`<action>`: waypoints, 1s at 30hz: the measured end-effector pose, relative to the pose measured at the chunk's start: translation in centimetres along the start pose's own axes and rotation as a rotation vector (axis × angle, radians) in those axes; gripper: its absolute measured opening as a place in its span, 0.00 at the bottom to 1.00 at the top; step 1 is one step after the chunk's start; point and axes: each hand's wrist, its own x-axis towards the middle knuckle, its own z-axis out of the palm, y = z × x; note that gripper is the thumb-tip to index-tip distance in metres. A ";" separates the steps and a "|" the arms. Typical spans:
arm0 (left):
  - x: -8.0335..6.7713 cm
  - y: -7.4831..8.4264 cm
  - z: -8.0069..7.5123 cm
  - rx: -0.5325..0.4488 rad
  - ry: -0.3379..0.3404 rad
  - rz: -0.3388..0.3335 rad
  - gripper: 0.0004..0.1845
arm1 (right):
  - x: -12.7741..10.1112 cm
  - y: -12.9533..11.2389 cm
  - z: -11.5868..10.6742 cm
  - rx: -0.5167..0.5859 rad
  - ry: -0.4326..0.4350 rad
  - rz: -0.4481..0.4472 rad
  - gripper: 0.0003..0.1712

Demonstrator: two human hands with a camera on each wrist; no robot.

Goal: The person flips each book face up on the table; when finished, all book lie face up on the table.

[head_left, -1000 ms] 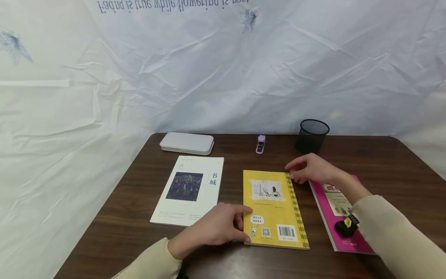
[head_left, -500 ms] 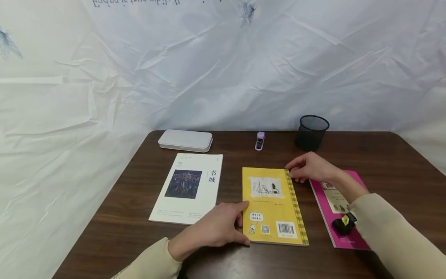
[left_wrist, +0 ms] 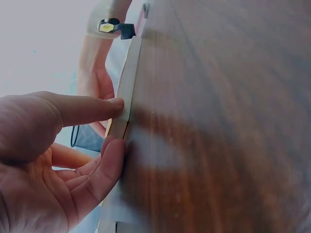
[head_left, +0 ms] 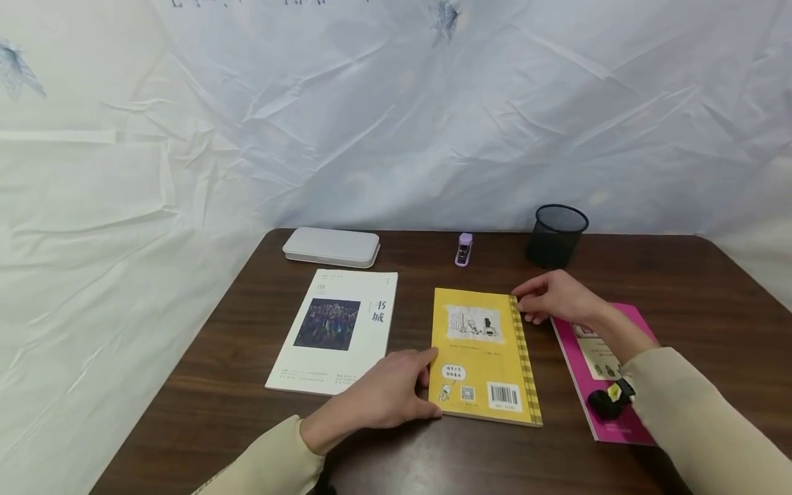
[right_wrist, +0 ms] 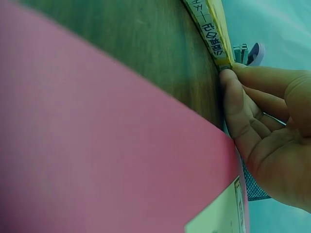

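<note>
Dark brown wooden table (head_left: pixel 680 289) in front of a crinkly white sheet (head_left: pixel 396 117). Lying flat in the middle, a yellow book (head_left: pixel 482 354), back cover up.

Left hand (head_left: pixel 386 395) at the book's near left edge: thumb and fingers lightly pinching it. Right hand (head_left: pixel 557 297) at the far right corner, fingertips pressed on the spine.

Seen only by the left wrist camera: thumb (left_wrist: pixel 87 109) on top of the page edge, finger below it. Seen only by the right wrist camera: fingers (right_wrist: pixel 233 97) straight against the printed spine of the book (right_wrist: pixel 209 34).

Further out: pink book (head_left: pixel 603 371) just right, white book (head_left: pixel 337 330) to the left. Along the far edge, a white case (head_left: pixel 331 246), a small purple stapler (head_left: pixel 463 248) and a black mesh cup (head_left: pixel 555 235).
</note>
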 end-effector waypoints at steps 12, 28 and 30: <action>0.3 -0.1 0.1 0.014 -0.014 -0.010 0.31 | -0.4 0.3 -0.3 0.105 -0.040 -0.005 0.27; 0.1 0.0 -0.6 -0.074 -0.083 -0.079 0.45 | -1.6 1.6 -0.8 0.245 0.007 -0.068 0.31; 0.1 0.0 -0.7 -0.078 -0.087 -0.081 0.45 | -1.5 1.7 -0.8 0.241 0.008 -0.077 0.33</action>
